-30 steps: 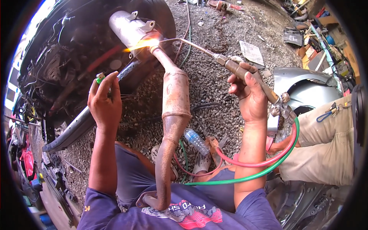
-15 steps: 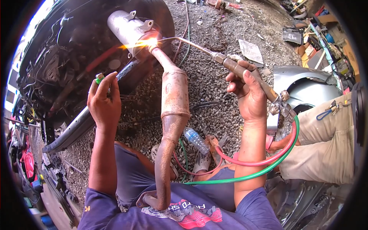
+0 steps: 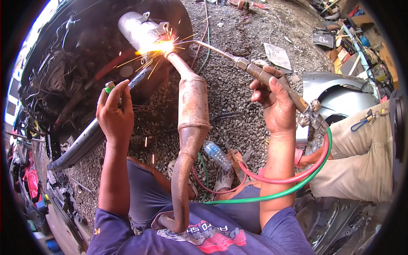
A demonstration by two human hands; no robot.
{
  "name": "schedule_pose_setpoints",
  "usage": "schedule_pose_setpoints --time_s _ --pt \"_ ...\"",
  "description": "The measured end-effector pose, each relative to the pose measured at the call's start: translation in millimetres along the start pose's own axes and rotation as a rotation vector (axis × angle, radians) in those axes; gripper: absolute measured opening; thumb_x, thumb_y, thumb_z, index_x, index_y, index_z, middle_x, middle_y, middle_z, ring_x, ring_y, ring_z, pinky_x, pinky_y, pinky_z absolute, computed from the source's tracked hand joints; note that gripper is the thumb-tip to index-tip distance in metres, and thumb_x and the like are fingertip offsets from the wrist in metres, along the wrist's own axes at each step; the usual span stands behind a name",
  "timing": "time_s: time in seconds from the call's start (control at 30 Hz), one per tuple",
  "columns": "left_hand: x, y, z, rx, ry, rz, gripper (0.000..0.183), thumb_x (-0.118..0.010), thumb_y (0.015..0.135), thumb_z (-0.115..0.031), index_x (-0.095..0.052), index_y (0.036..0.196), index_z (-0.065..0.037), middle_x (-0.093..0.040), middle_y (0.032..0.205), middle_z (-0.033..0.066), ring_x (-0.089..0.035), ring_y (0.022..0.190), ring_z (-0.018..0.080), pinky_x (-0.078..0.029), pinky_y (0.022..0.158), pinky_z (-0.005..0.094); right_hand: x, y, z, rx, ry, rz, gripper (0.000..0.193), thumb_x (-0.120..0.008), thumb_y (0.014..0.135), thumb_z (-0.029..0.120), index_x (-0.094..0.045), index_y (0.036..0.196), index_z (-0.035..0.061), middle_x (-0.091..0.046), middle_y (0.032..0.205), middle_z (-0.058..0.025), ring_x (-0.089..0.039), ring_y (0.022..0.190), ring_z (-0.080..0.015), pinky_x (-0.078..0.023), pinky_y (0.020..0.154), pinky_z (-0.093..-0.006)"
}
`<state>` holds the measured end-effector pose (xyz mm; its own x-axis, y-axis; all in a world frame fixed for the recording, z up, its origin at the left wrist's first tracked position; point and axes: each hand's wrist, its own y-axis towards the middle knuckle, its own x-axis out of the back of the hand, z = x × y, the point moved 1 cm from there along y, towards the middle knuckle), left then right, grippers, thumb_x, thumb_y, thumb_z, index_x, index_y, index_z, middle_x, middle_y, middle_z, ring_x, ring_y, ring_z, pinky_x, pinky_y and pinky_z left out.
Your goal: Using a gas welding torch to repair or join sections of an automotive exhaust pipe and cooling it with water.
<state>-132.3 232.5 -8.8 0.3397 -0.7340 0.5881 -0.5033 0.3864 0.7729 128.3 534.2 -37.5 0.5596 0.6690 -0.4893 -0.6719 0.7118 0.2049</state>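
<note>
My right hand [image 3: 278,95] is wrapped round the brass handle of a gas torch [image 3: 260,73]. The torch's bent tip reaches left to the joint between a silver muffler [image 3: 138,32] and a rusty exhaust pipe [image 3: 193,100]. Bright flame and sparks [image 3: 168,46] cover that joint, so the metal there is hidden by glare. The pipe has a wide, rusty middle section, and its flanged lower end lies against my shirt. Left of the pipe and apart from it, my left hand [image 3: 115,112] pinches a small green lighter [image 3: 109,87] with a metal top.
Red and green hoses [image 3: 276,196] loop from the torch across my right forearm. A plastic bottle [image 3: 217,155] lies on the gravel [image 3: 238,102]. A dark car part with wiring [image 3: 55,72] stands left. A silver fender [image 3: 340,95] and a person in tan trousers [image 3: 361,161] are right.
Sparks now fly out from the joint in several directions, where a smoother flame showed before. Glowing specks fall near my left forearm. Both hands hold nearly the same position.
</note>
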Motion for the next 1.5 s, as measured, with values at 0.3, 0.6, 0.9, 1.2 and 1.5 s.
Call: schedule_pose_setpoints --time_s 0.3,0.6,0.9,1.2,1.5 --pt "0.1 -0.1 0.1 -0.009 0.003 0.004 0.014 -0.082 0.104 -0.014 -0.087 0.118 -0.013 -0.082 0.108 0.0118 -0.08 0.103 0.0296 -0.062 0.09 0.0412 -1.0 0.2 0.4 0.003 -0.014 0.003 0.044 -0.077 0.108 0.033 -0.065 0.139 0.0045 -0.08 0.108 -0.0152 -0.076 0.085 -0.0172 -0.064 0.074 -0.0286" --pt "-1.1 0.6 -0.5 -0.05 -0.026 -0.039 0.014 -0.084 0.101 -0.012 -0.086 0.115 -0.013 -0.079 0.103 0.0115 -0.077 0.092 0.0337 -0.061 0.082 0.0435 -2.3 -0.5 1.0 -0.004 -0.017 -0.003 0.042 -0.077 0.108 0.033 -0.065 0.138 0.0053 -0.08 0.109 -0.015 -0.075 0.085 -0.0173 -0.063 0.075 -0.029" --pt "2.3 2.4 -3.1 0.027 -0.031 0.029 0.016 -0.081 0.105 -0.012 -0.087 0.119 -0.012 -0.083 0.11 0.0122 -0.08 0.103 0.0307 -0.062 0.093 0.0419 -2.0 -1.0 2.1 0.004 -0.009 0.017 0.042 -0.077 0.108 0.032 -0.065 0.138 0.005 -0.08 0.108 -0.0153 -0.075 0.085 -0.0176 -0.063 0.075 -0.0288" --pt "1.4 2.4 0.3 -0.033 -0.033 -0.016 0.014 -0.083 0.102 -0.012 -0.086 0.115 -0.011 -0.079 0.105 0.0118 -0.077 0.096 0.0338 -0.061 0.085 0.0438 -4.5 -1.7 3.4 0.009 -0.023 0.025 0.041 -0.076 0.108 0.031 -0.065 0.137 0.0046 -0.08 0.109 -0.0152 -0.076 0.086 -0.0176 -0.064 0.076 -0.0286" --pt "3.9 1.4 -0.2 -0.03 0.015 -0.002 0.015 -0.081 0.104 -0.013 -0.086 0.118 -0.013 -0.082 0.108 0.0115 -0.079 0.101 0.0304 -0.062 0.089 0.0418 -2.6 -2.1 3.1 0.017 -0.015 0.023 0.042 -0.077 0.108 0.03 -0.064 0.139 0.0035 -0.079 0.112 -0.0144 -0.076 0.089 -0.0178 -0.064 0.076 -0.0285"
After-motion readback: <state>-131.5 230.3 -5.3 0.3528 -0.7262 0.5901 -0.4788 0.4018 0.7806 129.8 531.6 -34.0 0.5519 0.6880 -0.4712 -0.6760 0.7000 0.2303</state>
